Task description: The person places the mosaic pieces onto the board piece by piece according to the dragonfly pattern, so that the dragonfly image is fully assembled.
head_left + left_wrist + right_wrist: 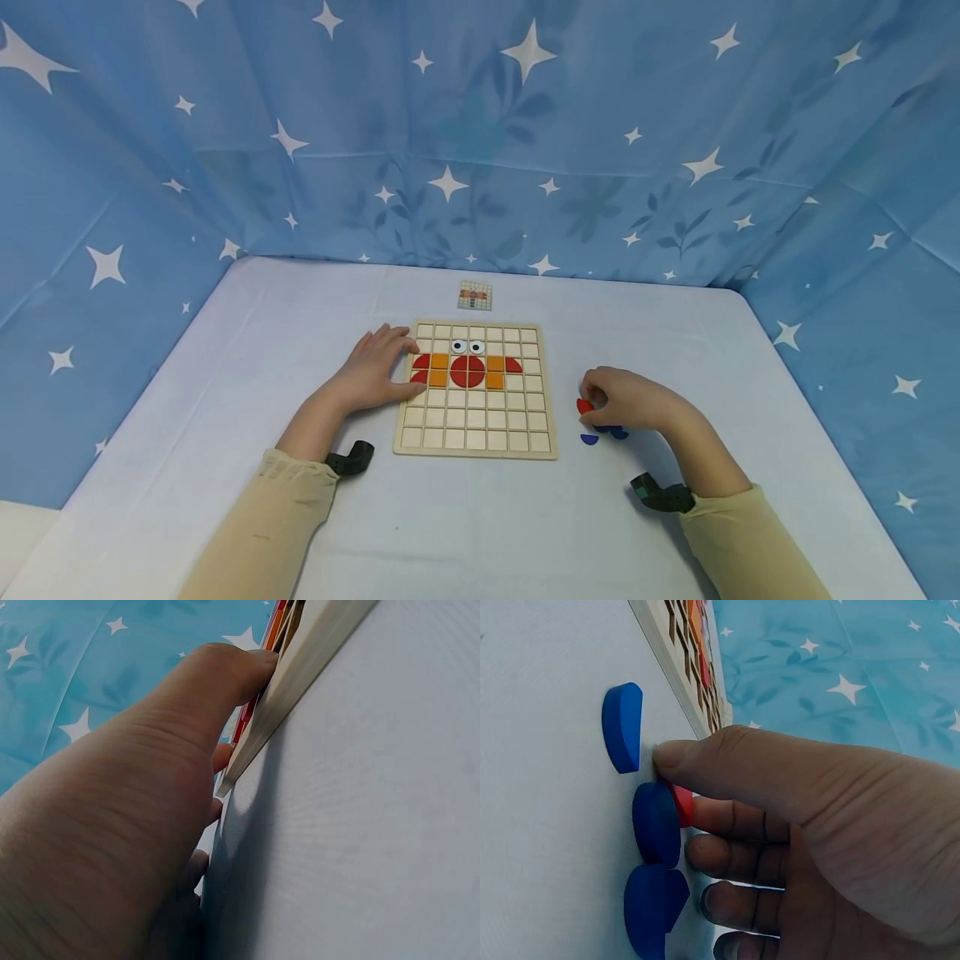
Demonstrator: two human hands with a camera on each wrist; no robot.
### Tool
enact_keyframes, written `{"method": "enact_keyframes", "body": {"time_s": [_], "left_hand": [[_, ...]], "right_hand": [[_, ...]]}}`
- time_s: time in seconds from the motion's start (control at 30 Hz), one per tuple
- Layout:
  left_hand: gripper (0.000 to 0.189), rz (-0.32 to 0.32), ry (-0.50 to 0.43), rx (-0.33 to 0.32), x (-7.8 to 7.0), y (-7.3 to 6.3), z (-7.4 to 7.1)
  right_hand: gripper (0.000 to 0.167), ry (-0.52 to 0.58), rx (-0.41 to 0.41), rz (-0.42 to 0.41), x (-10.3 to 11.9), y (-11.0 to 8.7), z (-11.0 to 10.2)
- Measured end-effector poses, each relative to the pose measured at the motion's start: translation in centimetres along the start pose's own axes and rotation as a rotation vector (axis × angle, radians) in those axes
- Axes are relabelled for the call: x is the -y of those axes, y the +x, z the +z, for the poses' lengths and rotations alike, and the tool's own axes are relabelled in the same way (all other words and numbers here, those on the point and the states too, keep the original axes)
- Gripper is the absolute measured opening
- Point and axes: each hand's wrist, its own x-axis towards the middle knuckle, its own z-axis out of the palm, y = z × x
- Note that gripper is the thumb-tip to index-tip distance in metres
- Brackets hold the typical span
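Nearest you, on the counter [480,533]: loose blue pieces [589,439], unplaced. Your right hand [626,398]: thumb and forefinger pinching a red piece [584,406], likewise off the board. Grid board [476,453]: eyes [458,346], red disc [467,372], four orange squares [496,363], three red quarters [513,365] set — lower rows bare. Your left hand [372,371]: fingers spread, touching its left edge. Beyond: pattern card [475,295].
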Motion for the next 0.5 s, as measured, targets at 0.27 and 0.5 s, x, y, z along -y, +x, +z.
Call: {"method": "enact_keyframes", "body": {"time_s": [0.27, 0.5], "left_hand": [[0.056, -0.005, 0.000, 0.004, -0.05, 0.03, -0.09], [0.056, 0.000, -0.001, 0.000, 0.13, 0.08, 0.07]], "right_hand": [[0.008, -0.002, -0.037, 0.015, -0.21, 0.09, -0.19], [0.013, 0.024, -0.103, 0.108, -0.71, 0.08, -0.52]]}}
